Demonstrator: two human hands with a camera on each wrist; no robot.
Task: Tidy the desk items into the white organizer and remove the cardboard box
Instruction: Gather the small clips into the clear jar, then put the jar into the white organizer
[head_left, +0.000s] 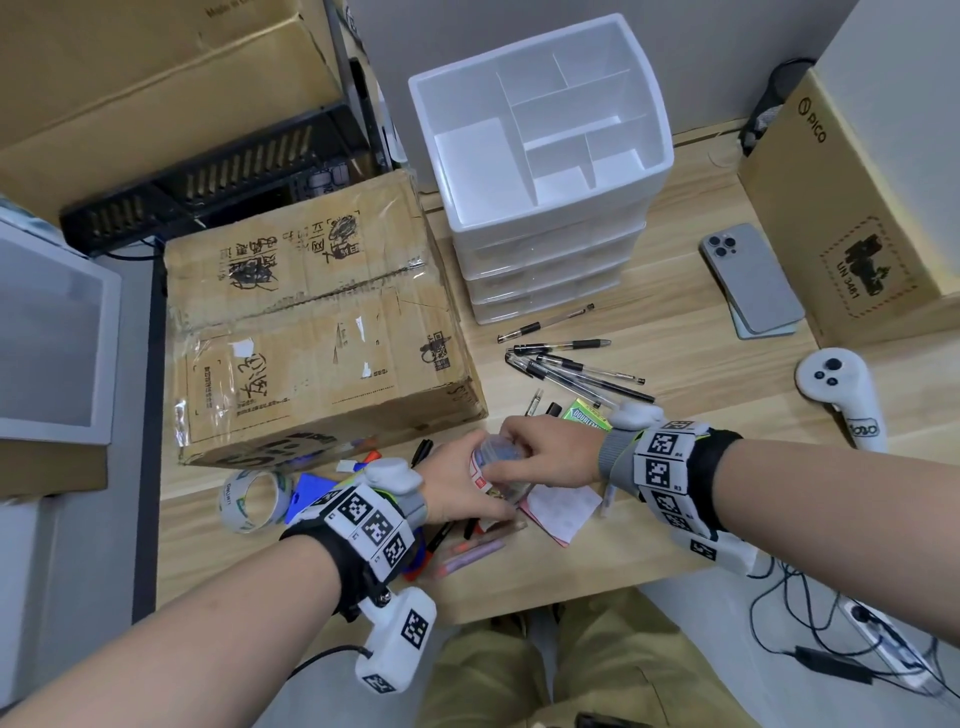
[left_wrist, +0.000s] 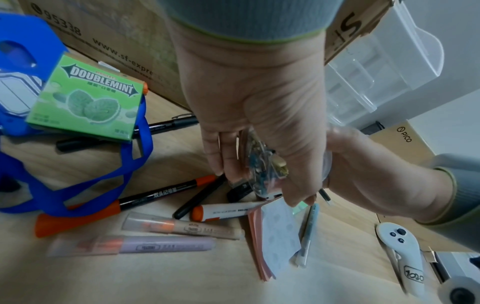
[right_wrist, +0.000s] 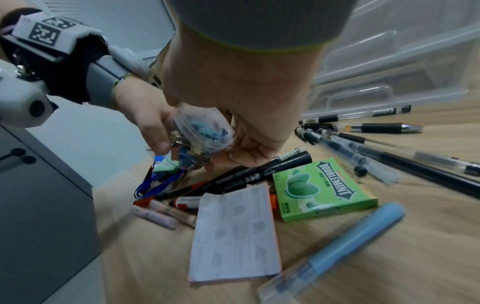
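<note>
Both hands hold a small clear tub of binder clips (head_left: 498, 460) just above the desk's front. My left hand (head_left: 465, 493) grips its body from the left. My right hand (head_left: 519, 454) curls over its lid from the right. The tub (right_wrist: 202, 133) shows between the fingers in the right wrist view, and partly hidden (left_wrist: 262, 170) in the left wrist view. The white organizer (head_left: 644, 171), with drawers below and open compartments on top, stands at the back. The big taped cardboard box (head_left: 311, 322) lies left of it.
Black pens (head_left: 571, 369) fan out right of the box. Markers (head_left: 467, 556), a pink notepad (head_left: 561, 512), a green gum pack (head_left: 589, 418) and a tape roll (head_left: 254, 499) surround the hands. A phone (head_left: 753, 280), a white controller (head_left: 841, 395) and a PICO carton (head_left: 857, 208) sit right.
</note>
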